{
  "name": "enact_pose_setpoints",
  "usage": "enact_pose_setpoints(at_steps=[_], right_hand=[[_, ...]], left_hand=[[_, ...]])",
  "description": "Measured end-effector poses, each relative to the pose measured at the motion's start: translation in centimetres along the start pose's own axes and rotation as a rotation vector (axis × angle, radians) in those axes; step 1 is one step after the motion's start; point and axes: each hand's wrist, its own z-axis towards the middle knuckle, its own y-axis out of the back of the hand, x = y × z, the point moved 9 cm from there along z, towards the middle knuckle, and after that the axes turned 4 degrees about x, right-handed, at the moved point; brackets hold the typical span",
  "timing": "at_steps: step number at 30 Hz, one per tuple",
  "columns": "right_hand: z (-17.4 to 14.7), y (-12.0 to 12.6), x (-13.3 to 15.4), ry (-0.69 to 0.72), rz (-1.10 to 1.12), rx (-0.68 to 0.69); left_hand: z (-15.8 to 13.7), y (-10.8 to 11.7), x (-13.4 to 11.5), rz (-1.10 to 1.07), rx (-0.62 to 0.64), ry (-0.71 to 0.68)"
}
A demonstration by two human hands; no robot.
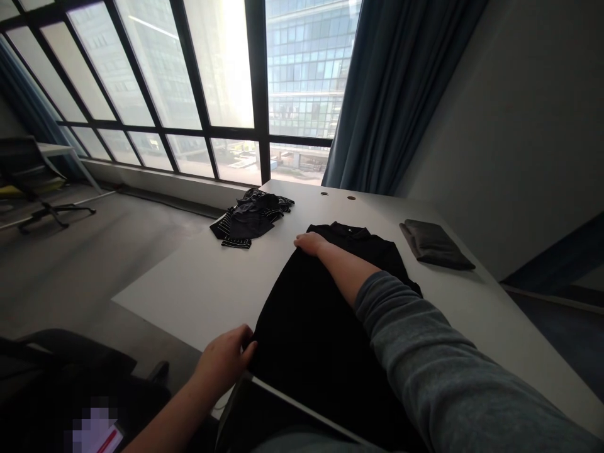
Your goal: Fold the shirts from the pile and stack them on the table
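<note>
A black collared shirt (311, 321) lies spread on the white table, its collar pointing away from me. My left hand (229, 355) pinches the shirt's lower left corner at the near table edge. Reaching across the garment, my right hand (310, 243) has its fingers closed on the shirt's left side near the shoulder. My right forearm, in a grey sleeve, covers part of the shirt's right side.
Crumpled dark and striped clothes (255, 217) lie at the table's far left. A folded dark garment (436, 244) rests near the right edge of the table (179, 296). Office chairs (28, 176) stand on the left. Windows and a blue curtain (396, 82) are behind.
</note>
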Motion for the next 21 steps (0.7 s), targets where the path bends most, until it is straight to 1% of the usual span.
enact_pose_setpoints(at_steps=[7,13,17,21], right_hand=[[-3.4,1.4,-2.1,-0.06,-0.016,-0.094],[-7.7,2.0,-4.3,-0.123,-0.02,-0.162],[-11.8,1.0,-6.0,-0.188,0.001,-0.185],[-15.6,-1.7,-7.2,-0.242,0.035,-0.17]], left_hand=[[-1.4,1.9,-3.0,-0.047,-0.053,-0.078],[-3.0,3.4,-7.7,-0.057,-0.13,-0.247],[-3.8,3.4,-11.3,-0.037,-0.118,-0.337],[-4.4,2.3,-14.7,0.025,-0.063,-0.428]])
